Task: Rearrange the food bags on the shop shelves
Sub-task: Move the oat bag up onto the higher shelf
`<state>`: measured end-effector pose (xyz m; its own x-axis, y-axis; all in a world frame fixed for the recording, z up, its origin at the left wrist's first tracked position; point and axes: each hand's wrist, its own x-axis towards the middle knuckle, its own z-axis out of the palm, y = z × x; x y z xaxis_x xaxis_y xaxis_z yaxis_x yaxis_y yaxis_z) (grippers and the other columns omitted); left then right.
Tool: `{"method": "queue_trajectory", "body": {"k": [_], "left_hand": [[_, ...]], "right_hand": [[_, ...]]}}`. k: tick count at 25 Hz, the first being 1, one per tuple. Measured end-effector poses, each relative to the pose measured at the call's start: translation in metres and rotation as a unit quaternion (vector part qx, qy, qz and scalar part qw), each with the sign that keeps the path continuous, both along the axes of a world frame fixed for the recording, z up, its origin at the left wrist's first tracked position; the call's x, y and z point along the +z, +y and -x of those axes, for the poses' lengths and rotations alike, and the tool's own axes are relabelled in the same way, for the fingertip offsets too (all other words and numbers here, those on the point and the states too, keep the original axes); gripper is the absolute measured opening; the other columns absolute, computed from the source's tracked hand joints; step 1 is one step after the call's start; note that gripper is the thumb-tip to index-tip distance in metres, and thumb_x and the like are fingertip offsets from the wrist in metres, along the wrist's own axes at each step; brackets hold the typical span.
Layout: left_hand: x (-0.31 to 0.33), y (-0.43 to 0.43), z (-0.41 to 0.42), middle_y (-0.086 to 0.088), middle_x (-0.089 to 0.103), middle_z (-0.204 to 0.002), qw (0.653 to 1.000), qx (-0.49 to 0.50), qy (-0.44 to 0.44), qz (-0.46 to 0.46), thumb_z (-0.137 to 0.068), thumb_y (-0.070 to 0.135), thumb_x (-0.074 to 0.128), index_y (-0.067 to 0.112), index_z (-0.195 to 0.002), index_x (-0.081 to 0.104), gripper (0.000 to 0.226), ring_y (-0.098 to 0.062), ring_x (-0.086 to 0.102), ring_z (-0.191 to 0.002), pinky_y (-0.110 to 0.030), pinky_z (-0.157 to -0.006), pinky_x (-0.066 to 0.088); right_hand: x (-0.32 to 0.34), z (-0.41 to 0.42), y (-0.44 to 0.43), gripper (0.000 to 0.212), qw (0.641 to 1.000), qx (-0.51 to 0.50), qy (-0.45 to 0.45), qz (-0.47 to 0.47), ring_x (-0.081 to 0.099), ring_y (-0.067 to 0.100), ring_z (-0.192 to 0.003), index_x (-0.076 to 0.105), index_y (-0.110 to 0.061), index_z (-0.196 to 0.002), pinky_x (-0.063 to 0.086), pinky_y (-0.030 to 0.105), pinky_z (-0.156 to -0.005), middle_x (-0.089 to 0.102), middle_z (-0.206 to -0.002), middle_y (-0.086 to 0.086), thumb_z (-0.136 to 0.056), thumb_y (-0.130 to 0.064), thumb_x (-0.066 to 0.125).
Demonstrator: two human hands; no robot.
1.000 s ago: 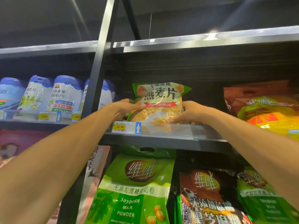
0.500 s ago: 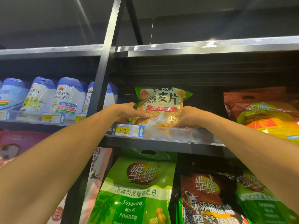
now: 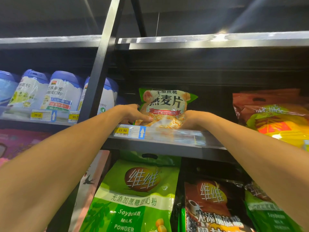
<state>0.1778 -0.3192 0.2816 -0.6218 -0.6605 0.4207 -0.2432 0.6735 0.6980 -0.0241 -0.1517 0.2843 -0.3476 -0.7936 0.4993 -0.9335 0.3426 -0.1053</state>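
A green and orange oatmeal bag [image 3: 165, 104] stands upright on the upper shelf [image 3: 167, 146], just behind the clear price rail. My left hand [image 3: 132, 114] grips its lower left corner, thumb across the front. My right hand [image 3: 192, 118] holds its lower right corner, fingers curled behind the bag. The bag's bottom edge is hidden behind the rail.
Blue-lidded powder tins [image 3: 63, 91] fill the shelf to the left, past a black upright post [image 3: 98, 67]. Red and yellow bags [image 3: 275, 118] lie to the right. Below hang a green soybean milk powder bag [image 3: 138, 198] and a brown bag [image 3: 214, 206]. A 22.90 price tag [image 3: 122, 130] sits on the rail.
Both hands have pushed the oatmeal bag a little deeper onto the shelf and stood it more upright. The camera view has shifted slightly.
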Motion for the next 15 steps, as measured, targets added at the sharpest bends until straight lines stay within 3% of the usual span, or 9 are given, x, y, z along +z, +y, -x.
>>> {"method": "queue_trajectory", "body": {"k": [3,7,10,12,15], "left_hand": [[0.000,0.003,0.002,-0.007,0.055,-0.147,1.000,-0.001,0.020,-0.015,-0.067,0.043,0.094,0.018,-0.155,0.033,0.110,-0.034,0.057,-0.129,-0.057,-0.110,0.048],[-0.001,0.009,-0.003,-0.009,0.054,-0.147,1.000,0.018,0.002,-0.006,-0.066,0.047,0.094,0.019,-0.157,0.030,0.114,-0.035,0.059,-0.127,-0.056,-0.107,0.050],[-0.002,0.018,-0.006,-0.009,0.047,-0.155,0.999,0.045,-0.005,0.026,-0.077,0.043,0.089,0.018,-0.160,0.024,0.108,-0.034,0.055,-0.131,-0.050,-0.106,0.050],[-0.005,0.028,-0.010,-0.008,0.042,-0.159,0.994,0.067,-0.014,0.080,-0.083,0.040,0.085,0.016,-0.160,0.026,0.100,-0.033,0.050,-0.138,-0.048,-0.105,0.048],[-0.009,0.047,-0.020,-0.008,0.044,-0.159,0.978,0.086,0.020,0.189,-0.088,0.035,0.080,0.015,-0.156,0.037,0.083,-0.029,0.047,-0.142,-0.043,-0.113,0.042]], "right_hand": [[0.002,0.000,0.000,0.052,1.000,-0.008,-0.026,-0.001,0.066,0.024,-0.105,0.067,-0.018,-0.127,0.053,0.036,-0.086,0.071,-0.116,0.003,-0.081,-0.037,0.083],[0.002,-0.008,0.012,0.056,0.997,-0.005,-0.078,0.016,0.069,0.027,-0.104,0.065,-0.013,-0.124,0.058,0.043,-0.095,0.072,-0.117,0.008,-0.078,-0.034,0.088],[0.004,-0.013,0.027,0.050,0.994,0.005,-0.099,0.035,0.072,0.024,-0.094,0.064,-0.014,-0.112,0.062,0.037,-0.079,0.073,-0.107,0.008,-0.077,-0.039,0.089],[0.005,-0.016,0.038,0.045,0.996,0.010,-0.082,0.046,0.071,0.022,-0.091,0.059,-0.020,-0.107,0.059,0.033,-0.069,0.071,-0.105,0.005,-0.080,-0.047,0.084],[0.002,-0.024,0.055,0.046,0.997,0.013,0.018,0.076,0.065,0.020,-0.097,0.059,-0.026,-0.108,0.056,0.035,-0.080,0.069,-0.114,0.003,-0.087,-0.067,0.065]]}}
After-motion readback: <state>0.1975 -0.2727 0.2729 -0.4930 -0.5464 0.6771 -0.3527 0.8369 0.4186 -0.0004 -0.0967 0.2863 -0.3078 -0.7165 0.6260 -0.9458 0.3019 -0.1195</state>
